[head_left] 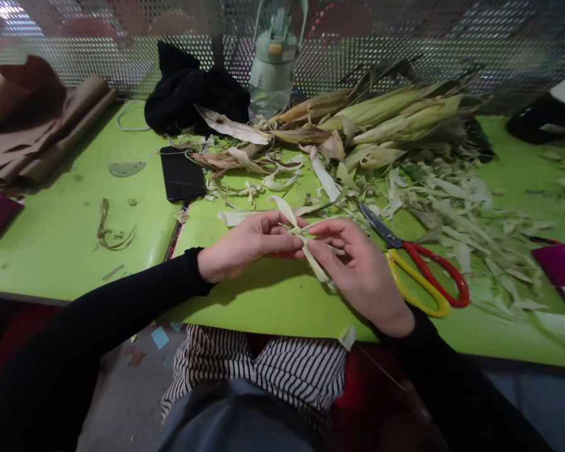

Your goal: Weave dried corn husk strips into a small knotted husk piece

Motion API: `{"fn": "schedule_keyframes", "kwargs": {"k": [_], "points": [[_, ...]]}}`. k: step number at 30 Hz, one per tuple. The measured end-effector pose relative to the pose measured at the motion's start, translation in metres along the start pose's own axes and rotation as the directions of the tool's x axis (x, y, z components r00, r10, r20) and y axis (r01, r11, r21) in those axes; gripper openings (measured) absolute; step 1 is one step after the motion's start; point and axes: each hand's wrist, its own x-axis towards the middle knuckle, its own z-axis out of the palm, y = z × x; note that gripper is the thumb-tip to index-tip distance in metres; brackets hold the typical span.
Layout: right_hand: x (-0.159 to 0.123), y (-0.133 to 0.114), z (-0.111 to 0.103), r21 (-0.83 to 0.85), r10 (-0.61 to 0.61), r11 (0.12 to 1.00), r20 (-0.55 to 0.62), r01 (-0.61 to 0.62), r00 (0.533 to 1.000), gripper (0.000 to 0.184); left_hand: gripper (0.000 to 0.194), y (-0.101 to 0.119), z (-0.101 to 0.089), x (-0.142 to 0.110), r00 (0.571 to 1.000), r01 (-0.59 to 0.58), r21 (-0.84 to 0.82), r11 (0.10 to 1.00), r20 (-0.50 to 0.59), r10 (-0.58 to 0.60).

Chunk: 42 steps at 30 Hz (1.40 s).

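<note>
Between my two hands, just above the green table [245, 301], is a small knotted piece of pale corn husk strips [316, 262], with strip ends sticking out up and down. My left hand [258, 242] pinches it from the left, thumb on the knot. From the right, my right hand [358, 267] grips it too, its thumb and fingers closed near the centre. Scissors [421, 267] with one red and one yellow handle lie to the right of my right hand, blades partly over husk scraps. Parts of the piece are hidden behind my fingers.
Corn husks [395, 119] are heaped at the back, with shredded strips [471, 213] at right. A phone [182, 176], black cloth [193, 88], green water bottle [273, 69], brown paper [37, 119] and a clear protractor [126, 168] lie around. Purple boxes [562, 270] sit at both sides.
</note>
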Motion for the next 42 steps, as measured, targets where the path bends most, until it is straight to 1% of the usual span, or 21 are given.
{"fn": "schedule_keyframes", "kwargs": {"k": [1, 2, 4, 5, 6, 8, 11, 13, 16, 17, 19, 21, 23, 25, 27, 31, 34, 36, 38, 40, 42], "points": [[0.000, 0.001, 0.000, -0.131, -0.131, 0.984, -0.045, 0.124, 0.990, 0.014, 0.029, 0.001, 0.000, 0.000, 1.000, 0.013, -0.029, 0.999, -0.022, -0.014], [0.000, 0.003, -0.001, -0.273, -0.274, 0.930, -0.065, 0.247, 0.959, 0.013, 0.028, 0.002, 0.000, -0.001, 0.999, 0.019, -0.049, 0.999, -0.040, -0.021], [0.001, 0.008, -0.003, -0.513, -0.522, 0.738, -0.022, 0.439, 0.852, 0.018, 0.027, 0.004, 0.000, -0.002, 0.998, 0.015, -0.061, 0.998, -0.066, -0.019], [0.001, 0.010, -0.004, -0.593, -0.601, 0.638, 0.016, 0.492, 0.799, 0.020, 0.027, 0.005, 0.000, -0.002, 0.997, 0.011, -0.053, 0.999, -0.073, -0.015], [0.001, 0.011, -0.006, -0.652, -0.655, 0.553, 0.044, 0.519, 0.754, 0.022, 0.027, 0.005, -0.001, -0.002, 0.997, 0.004, -0.039, 0.999, -0.077, -0.007], [0.001, 0.014, -0.008, -0.729, -0.713, 0.436, 0.078, 0.528, 0.696, 0.026, 0.026, 0.005, -0.001, -0.001, 0.997, -0.020, 0.002, 1.000, -0.072, 0.020], [0.000, 0.014, -0.008, -0.758, -0.755, 0.380, 0.078, 0.531, 0.651, 0.025, 0.024, 0.002, -0.002, -0.001, 0.997, -0.077, 0.134, 0.988, -0.013, 0.079], [0.000, 0.013, -0.006, -0.733, -0.737, 0.429, 0.055, 0.529, 0.673, 0.019, 0.022, -0.002, -0.001, -0.001, 0.993, -0.121, 0.240, 0.963, 0.037, 0.116], [0.001, 0.011, -0.004, -0.654, -0.650, 0.560, 0.034, 0.509, 0.759, 0.011, 0.020, -0.006, 0.001, -0.002, 0.992, -0.119, 0.300, 0.946, 0.080, 0.099], [0.001, 0.011, -0.004, -0.622, -0.636, 0.594, 0.026, 0.510, 0.771, 0.013, 0.019, -0.006, 0.002, -0.003, 0.994, -0.094, 0.287, 0.953, 0.083, 0.073], [0.001, 0.011, -0.005, -0.580, -0.659, 0.613, -0.001, 0.536, 0.752, 0.021, 0.018, -0.005, 0.002, -0.004, 0.997, -0.037, 0.221, 0.975, 0.074, 0.021], [0.001, 0.011, -0.006, -0.584, -0.699, 0.584, -0.009, 0.564, 0.715, 0.028, 0.020, -0.002, 0.002, -0.005, 0.999, 0.009, 0.129, 0.992, 0.047, -0.016], [0.001, 0.011, -0.008, -0.612, -0.725, 0.523, 0.047, 0.594, 0.687, 0.029, 0.022, 0.001, 0.001, -0.005, 0.999, 0.041, 0.055, 0.998, 0.017, -0.042], [0.002, 0.011, -0.010, -0.622, -0.726, 0.478, 0.117, 0.620, 0.677, 0.029, 0.024, 0.004, 0.000, -0.005, 0.998, 0.056, 0.027, 0.998, 0.000, -0.056], [0.003, 0.010, -0.011, -0.628, -0.725, 0.461, 0.140, 0.627, 0.674, 0.027, 0.028, 0.004, -0.001, -0.005, 0.999, 0.054, 0.042, 0.998, -0.003, -0.054], [0.003, 0.006, -0.013, -0.654, -0.703, 0.447, 0.165, 0.610, 0.692, 0.021, 0.034, 0.003, -0.001, -0.004, 0.999, 0.039, 0.093, 0.995, 0.005, -0.040], [0.003, 0.004, -0.013, -0.673, -0.717, 0.388, 0.209, 0.630, 0.665, 0.021, 0.034, 0.001, -0.001, -0.003, 1.000, 0.016, 0.133, 0.991, 0.006, -0.017], [0.001, 0.004, -0.011, -0.685, -0.735, 0.376, 0.190, 0.624, 0.651, 0.021, 0.032, 0.000, 0.000, -0.003, 1.000, 0.003, 0.152, 0.988, 0.027, -0.007], [0.000, 0.005, -0.009, -0.676, -0.710, 0.452, 0.122, 0.582, 0.693, 0.018, 0.024, -0.002, 0.001, -0.003, 0.997, -0.022, 0.184, 0.983, 0.071, 0.009], [-0.002, 0.006, -0.006, -0.627, -0.639, 0.584, 0.036, 0.515, 0.768, 0.013, 0.016, -0.004, 0.003, -0.004, 0.993, -0.076, 0.255, 0.964, 0.112, 0.048], [-0.003, 0.008, -0.003, -0.559, -0.540, 0.711, -0.046, 0.427, 0.840, 0.008, 0.013, -0.006, 0.006, -0.005, 0.988, -0.137, 0.349, 0.927, 0.118, 0.101]]}}
